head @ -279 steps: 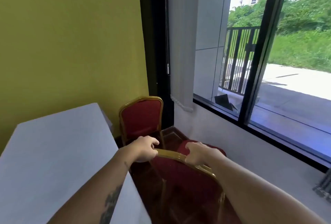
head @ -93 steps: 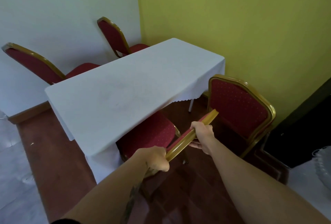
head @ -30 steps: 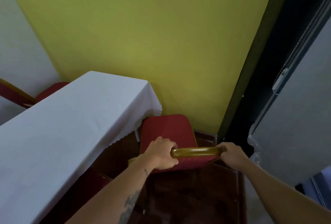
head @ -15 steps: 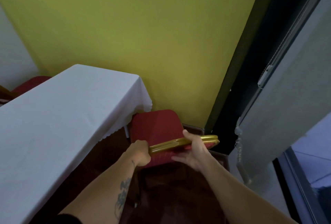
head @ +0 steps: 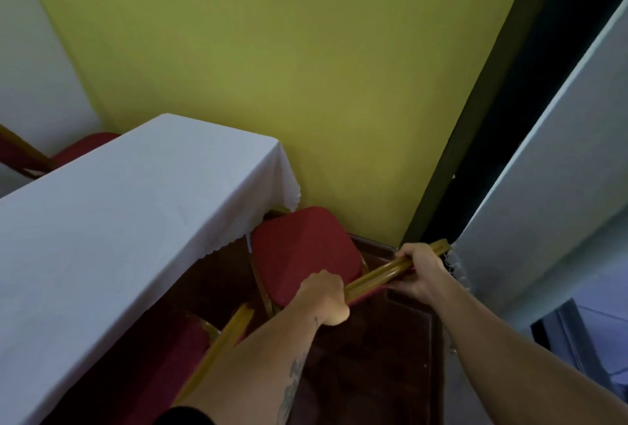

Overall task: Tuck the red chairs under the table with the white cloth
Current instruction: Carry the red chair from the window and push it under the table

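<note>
Both hands are wrapped around the gold top rail of a red chair (head: 302, 251) at the far end of the table (head: 112, 231). The left hand (head: 323, 297) grips the rail's near, lower end in a closed fist; the right hand (head: 419, 271) curls over it farther right, close to the grey blind (head: 543, 166). The chair's seat sits just beside the table's corner, its far left edge slipping under the hanging edge of the white cloth (head: 272, 193), most of the seat out in the open before the yellow wall (head: 272, 51). Nearer, a second red chair (head: 190, 346) is tucked along the table's right side. A third chair (head: 51, 153) shows at the far left, behind the table.
</note>
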A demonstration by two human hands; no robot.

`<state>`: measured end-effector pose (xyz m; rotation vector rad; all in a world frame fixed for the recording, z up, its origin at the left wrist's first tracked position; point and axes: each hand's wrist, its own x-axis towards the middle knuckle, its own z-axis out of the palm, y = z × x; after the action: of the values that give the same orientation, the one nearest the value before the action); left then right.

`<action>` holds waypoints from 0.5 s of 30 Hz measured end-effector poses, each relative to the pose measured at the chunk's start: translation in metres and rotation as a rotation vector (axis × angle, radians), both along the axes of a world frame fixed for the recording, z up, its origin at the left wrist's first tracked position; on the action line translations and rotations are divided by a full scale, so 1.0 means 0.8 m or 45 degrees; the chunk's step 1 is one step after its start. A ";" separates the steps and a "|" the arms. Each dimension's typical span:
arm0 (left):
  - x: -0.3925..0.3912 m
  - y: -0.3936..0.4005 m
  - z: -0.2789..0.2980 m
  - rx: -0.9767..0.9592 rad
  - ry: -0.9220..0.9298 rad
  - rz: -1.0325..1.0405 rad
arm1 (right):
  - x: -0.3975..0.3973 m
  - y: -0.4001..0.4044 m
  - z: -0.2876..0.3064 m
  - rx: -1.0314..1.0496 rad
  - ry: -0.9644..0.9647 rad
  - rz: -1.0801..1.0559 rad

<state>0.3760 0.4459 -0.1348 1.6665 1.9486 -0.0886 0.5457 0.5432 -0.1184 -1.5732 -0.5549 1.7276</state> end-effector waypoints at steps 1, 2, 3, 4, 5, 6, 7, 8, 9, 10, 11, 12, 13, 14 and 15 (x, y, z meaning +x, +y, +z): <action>0.004 0.003 0.003 -0.015 -0.018 -0.004 | 0.005 0.009 -0.001 0.000 -0.006 0.051; 0.007 0.006 0.006 -0.026 -0.029 -0.005 | 0.008 0.019 0.000 0.001 -0.021 0.107; 0.010 0.009 0.009 -0.037 -0.034 -0.003 | 0.009 0.027 0.001 0.006 -0.036 0.161; 0.012 0.011 0.012 -0.052 -0.034 0.007 | 0.010 0.035 0.001 0.014 -0.051 0.209; 0.015 0.013 0.014 -0.065 -0.031 0.026 | 0.011 0.042 0.001 0.021 -0.058 0.256; 0.017 0.015 0.016 -0.072 -0.024 0.048 | 0.010 0.049 0.002 0.025 -0.055 0.309; 0.019 0.018 0.017 -0.075 -0.016 0.071 | 0.009 0.056 0.004 0.029 -0.045 0.363; 0.021 0.020 0.019 -0.082 -0.015 0.094 | 0.006 0.064 0.005 0.031 -0.032 0.415; 0.022 0.022 0.020 -0.094 -0.020 0.118 | 0.002 0.071 0.006 0.034 -0.020 0.463; 0.022 0.025 0.022 -0.108 -0.025 0.145 | -0.002 0.079 0.006 0.037 -0.012 0.511; 0.022 0.028 0.024 -0.121 -0.025 0.171 | -0.007 0.087 0.006 0.041 -0.008 0.556; 0.022 0.030 0.026 -0.131 -0.021 0.196 | -0.013 0.094 0.005 0.043 -0.007 0.595; 0.022 0.033 0.028 -0.139 -0.017 0.218 | -0.018 0.101 0.005 0.045 -0.007 0.628; 0.023 0.036 0.030 -0.147 -0.013 0.239 | -0.022 0.107 0.004 0.050 -0.011 0.659; 0.023 0.039 0.030 -0.152 -0.013 0.257 | -0.026 0.113 0.003 0.056 -0.016 0.689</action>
<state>0.3946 0.4767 -0.1105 1.3848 2.0506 -0.1165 0.5250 0.6336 -0.1163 -1.4884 -1.0949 2.0735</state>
